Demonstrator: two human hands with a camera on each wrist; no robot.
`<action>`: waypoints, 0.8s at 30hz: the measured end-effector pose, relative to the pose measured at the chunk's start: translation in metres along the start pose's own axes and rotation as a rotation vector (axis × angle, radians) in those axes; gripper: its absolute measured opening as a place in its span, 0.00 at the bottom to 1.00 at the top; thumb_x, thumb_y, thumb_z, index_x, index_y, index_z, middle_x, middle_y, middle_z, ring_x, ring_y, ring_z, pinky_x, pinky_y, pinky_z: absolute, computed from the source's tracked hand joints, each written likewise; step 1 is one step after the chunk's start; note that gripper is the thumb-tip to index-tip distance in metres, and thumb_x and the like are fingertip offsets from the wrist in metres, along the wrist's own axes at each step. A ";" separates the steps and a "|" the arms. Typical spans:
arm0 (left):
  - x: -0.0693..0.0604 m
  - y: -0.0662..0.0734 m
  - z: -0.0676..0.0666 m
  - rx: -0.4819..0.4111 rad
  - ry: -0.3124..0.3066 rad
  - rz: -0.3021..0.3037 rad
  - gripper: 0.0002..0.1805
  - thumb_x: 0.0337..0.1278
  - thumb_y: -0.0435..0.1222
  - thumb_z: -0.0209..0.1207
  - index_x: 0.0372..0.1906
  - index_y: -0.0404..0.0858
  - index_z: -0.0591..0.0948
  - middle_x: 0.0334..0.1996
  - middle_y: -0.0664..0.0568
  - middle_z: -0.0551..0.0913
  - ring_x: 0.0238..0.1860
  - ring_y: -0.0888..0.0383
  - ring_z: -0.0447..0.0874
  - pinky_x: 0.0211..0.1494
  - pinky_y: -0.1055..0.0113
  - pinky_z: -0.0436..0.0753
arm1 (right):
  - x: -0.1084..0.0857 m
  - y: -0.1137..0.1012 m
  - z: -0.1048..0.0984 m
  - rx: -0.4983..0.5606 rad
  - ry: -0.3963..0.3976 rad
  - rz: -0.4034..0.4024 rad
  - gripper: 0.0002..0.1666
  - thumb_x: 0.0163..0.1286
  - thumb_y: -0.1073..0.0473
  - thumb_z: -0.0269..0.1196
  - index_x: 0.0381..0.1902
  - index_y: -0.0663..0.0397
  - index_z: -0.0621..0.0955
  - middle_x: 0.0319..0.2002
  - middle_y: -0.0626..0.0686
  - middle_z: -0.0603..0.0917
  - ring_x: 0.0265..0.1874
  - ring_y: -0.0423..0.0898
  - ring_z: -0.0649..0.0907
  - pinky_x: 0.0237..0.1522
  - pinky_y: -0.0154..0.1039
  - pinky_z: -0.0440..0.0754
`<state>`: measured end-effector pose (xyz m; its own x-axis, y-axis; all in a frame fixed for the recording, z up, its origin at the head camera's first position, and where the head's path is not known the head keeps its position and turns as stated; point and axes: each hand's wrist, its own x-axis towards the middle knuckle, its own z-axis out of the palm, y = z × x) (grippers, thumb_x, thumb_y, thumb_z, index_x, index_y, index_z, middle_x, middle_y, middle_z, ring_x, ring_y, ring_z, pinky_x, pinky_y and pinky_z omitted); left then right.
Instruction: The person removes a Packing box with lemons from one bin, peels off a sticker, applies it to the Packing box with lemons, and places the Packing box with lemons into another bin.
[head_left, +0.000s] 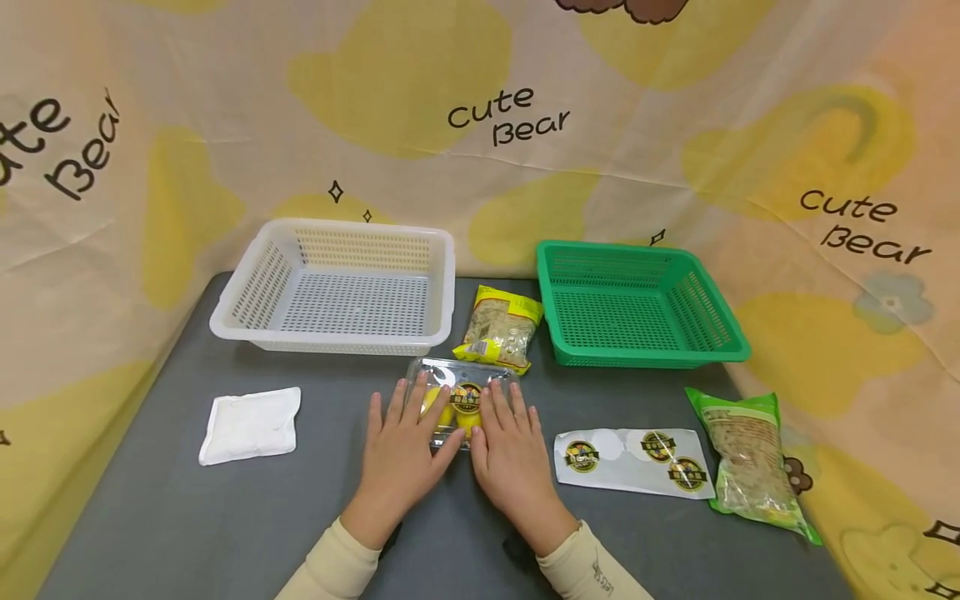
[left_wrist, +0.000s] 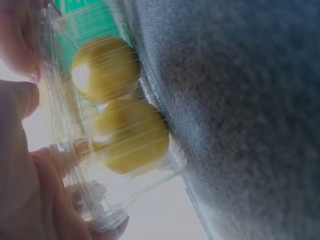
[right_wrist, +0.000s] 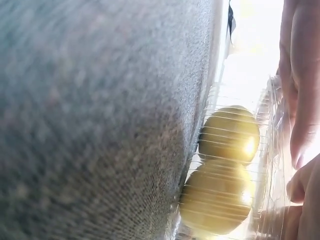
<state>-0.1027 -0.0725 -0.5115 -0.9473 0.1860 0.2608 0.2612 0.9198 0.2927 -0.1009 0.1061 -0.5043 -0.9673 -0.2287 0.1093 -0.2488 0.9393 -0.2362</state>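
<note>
Box point(head_left: 480, 375), clear plastic, sits on the grey bench point(head_left: 150, 500) in front of the person, two yellow fruits point(head_left: 470, 421) showing inside. Its lid bears a dark round sticker point(head_left: 468, 397) with gold Chinese characters, too small to read surely.

Both hands lie open on the box, gripping nothing: the left hand point(head_left: 405, 458) and right hand point(head_left: 517, 458) have straight, spread fingers resting on the lid, thumbs angled inward at the near edge.

Right of them lies a white sheet point(head_left: 622, 481) with three matching stickers and a bare round patch. A green-ended bag point(head_left: 753, 458) is just beside it, its small print illegible. Just behind the box, a yellow bag point(head_left: 498, 325) lies between the white basket point(head_left: 442, 283) and green basket point(head_left: 645, 359). A plain white packet point(head_left: 251, 427) lies to the left.

Dark script marks the right sleeve point(head_left: 600, 562). Behind everything, the cloth point(head_left: 420, 183) reads "Cute Bear" repeatedly, cut off at far left.
</note>
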 end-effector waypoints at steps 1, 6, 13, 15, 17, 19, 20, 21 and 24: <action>0.000 0.000 0.000 -0.006 -0.004 -0.002 0.38 0.71 0.62 0.58 0.78 0.47 0.75 0.81 0.41 0.63 0.80 0.35 0.58 0.78 0.31 0.49 | 0.000 0.000 0.000 0.009 -0.003 0.005 0.35 0.85 0.44 0.48 0.82 0.52 0.67 0.83 0.52 0.60 0.84 0.56 0.51 0.77 0.65 0.55; 0.000 0.001 -0.001 -0.019 -0.011 -0.013 0.38 0.72 0.62 0.58 0.78 0.47 0.75 0.81 0.40 0.62 0.81 0.35 0.57 0.77 0.29 0.51 | -0.001 -0.002 0.000 0.032 0.008 0.011 0.35 0.85 0.46 0.50 0.81 0.55 0.68 0.83 0.54 0.61 0.84 0.58 0.52 0.77 0.66 0.56; 0.001 0.002 -0.001 -0.031 -0.034 -0.026 0.39 0.71 0.62 0.58 0.78 0.46 0.74 0.82 0.40 0.60 0.82 0.35 0.54 0.77 0.28 0.50 | 0.000 -0.002 -0.001 0.055 -0.014 0.027 0.36 0.85 0.45 0.49 0.82 0.56 0.66 0.84 0.54 0.57 0.84 0.58 0.49 0.77 0.67 0.54; 0.001 0.002 -0.001 -0.043 -0.040 -0.029 0.39 0.71 0.62 0.58 0.78 0.46 0.74 0.82 0.39 0.60 0.82 0.35 0.53 0.77 0.28 0.50 | 0.000 -0.002 0.000 0.060 -0.025 0.033 0.36 0.85 0.45 0.48 0.83 0.56 0.64 0.84 0.54 0.56 0.84 0.57 0.48 0.77 0.67 0.53; 0.001 0.002 0.000 -0.052 -0.044 -0.030 0.39 0.72 0.62 0.58 0.79 0.46 0.73 0.82 0.39 0.60 0.82 0.35 0.53 0.77 0.28 0.50 | 0.000 -0.001 0.001 0.074 -0.026 0.034 0.36 0.85 0.45 0.49 0.83 0.56 0.64 0.84 0.55 0.55 0.84 0.57 0.47 0.77 0.67 0.54; 0.001 0.002 0.001 -0.060 -0.045 -0.028 0.39 0.72 0.62 0.58 0.79 0.46 0.73 0.82 0.39 0.60 0.82 0.35 0.53 0.76 0.27 0.50 | 0.000 -0.001 0.001 0.091 -0.027 0.034 0.36 0.85 0.45 0.49 0.83 0.56 0.64 0.85 0.55 0.54 0.84 0.57 0.47 0.77 0.67 0.55; 0.000 0.001 0.001 -0.062 -0.045 -0.026 0.39 0.72 0.61 0.58 0.79 0.46 0.73 0.82 0.39 0.59 0.82 0.35 0.52 0.76 0.27 0.50 | 0.000 0.000 0.001 0.104 -0.026 0.033 0.36 0.85 0.46 0.49 0.83 0.57 0.64 0.85 0.55 0.54 0.84 0.57 0.46 0.76 0.67 0.56; 0.000 0.001 0.002 -0.064 -0.045 -0.025 0.39 0.72 0.62 0.58 0.79 0.46 0.73 0.82 0.39 0.59 0.82 0.35 0.52 0.76 0.27 0.51 | 0.000 0.000 0.001 0.117 -0.023 0.031 0.36 0.85 0.46 0.49 0.83 0.57 0.64 0.85 0.56 0.54 0.84 0.57 0.46 0.76 0.68 0.57; 0.000 -0.001 0.002 -0.066 -0.041 -0.021 0.39 0.72 0.62 0.58 0.80 0.47 0.72 0.82 0.39 0.59 0.82 0.35 0.52 0.76 0.27 0.52 | 0.000 0.001 0.001 0.160 -0.009 0.021 0.36 0.84 0.47 0.51 0.82 0.57 0.64 0.85 0.57 0.54 0.84 0.59 0.46 0.75 0.69 0.58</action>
<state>-0.1033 -0.0725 -0.5130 -0.9593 0.1819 0.2158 0.2511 0.8992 0.3584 -0.1016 0.1068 -0.5056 -0.9726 -0.2125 0.0937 -0.2323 0.8912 -0.3897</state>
